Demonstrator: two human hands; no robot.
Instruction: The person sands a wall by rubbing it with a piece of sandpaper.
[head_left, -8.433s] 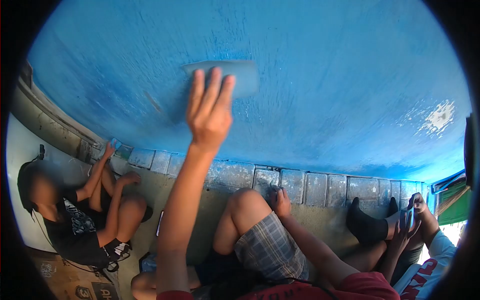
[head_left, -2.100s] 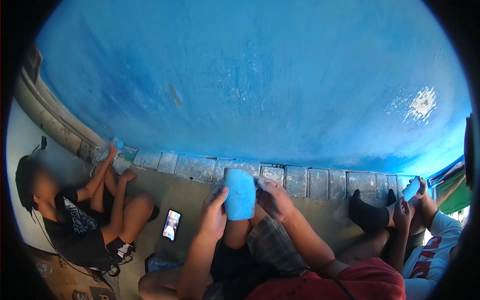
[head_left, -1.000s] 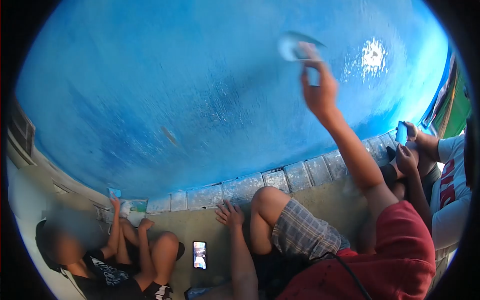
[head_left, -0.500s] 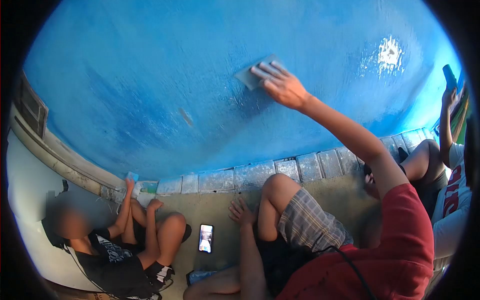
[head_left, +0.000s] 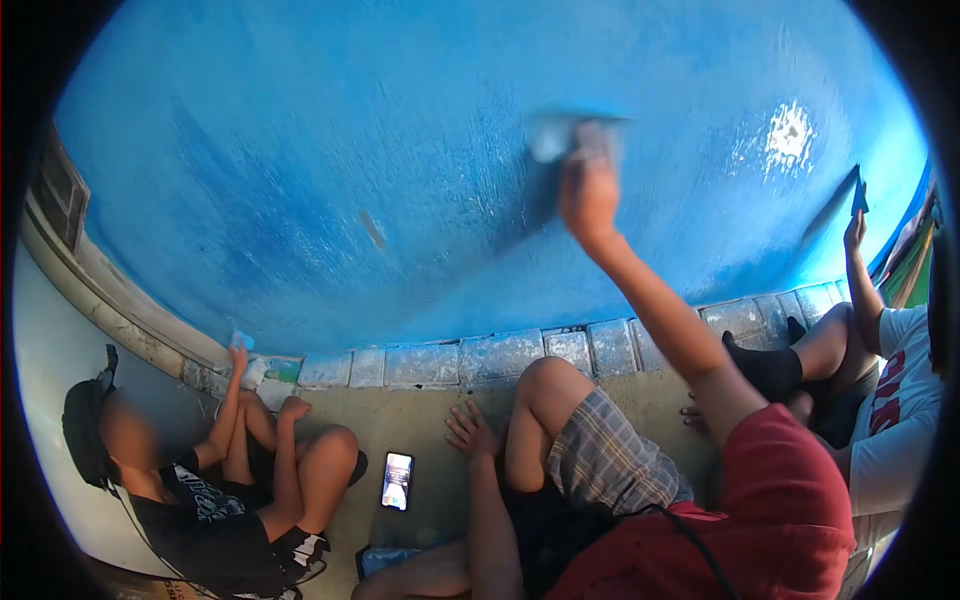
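My right hand (head_left: pixel 588 190), blurred by motion, is raised in front of the blue wall (head_left: pixel 330 130) with a thin, flat grey-blue sheet (head_left: pixel 550 140) in its fingers. The sheet is smeared and tilted, seen partly edge-on; its exact kind does not show. A dark shadow falls on the wall below it, and I cannot tell if the sheet touches the surface. Wet-looking streaks cover the wall there. Down on the floor (head_left: pixel 430 420), my left hand (head_left: pixel 472 432) rests with its fingers spread. Nothing is in it. A lit phone (head_left: pixel 397 481) lies beside it.
On the left a person in black (head_left: pixel 220 500) sits holding a small light-blue piece (head_left: pixel 243 341) at the wall's foot. To the right, another person in a white shirt (head_left: pixel 905 400) holds a dark flat piece (head_left: pixel 860 190) by the wall. Grey blocks (head_left: pixel 420 364) line the wall's base.
My right hand has moved right along the wall and turned more upright, and the sheet has tilted from flat to nearly edge-on. The person on the right has lowered their dark piece.
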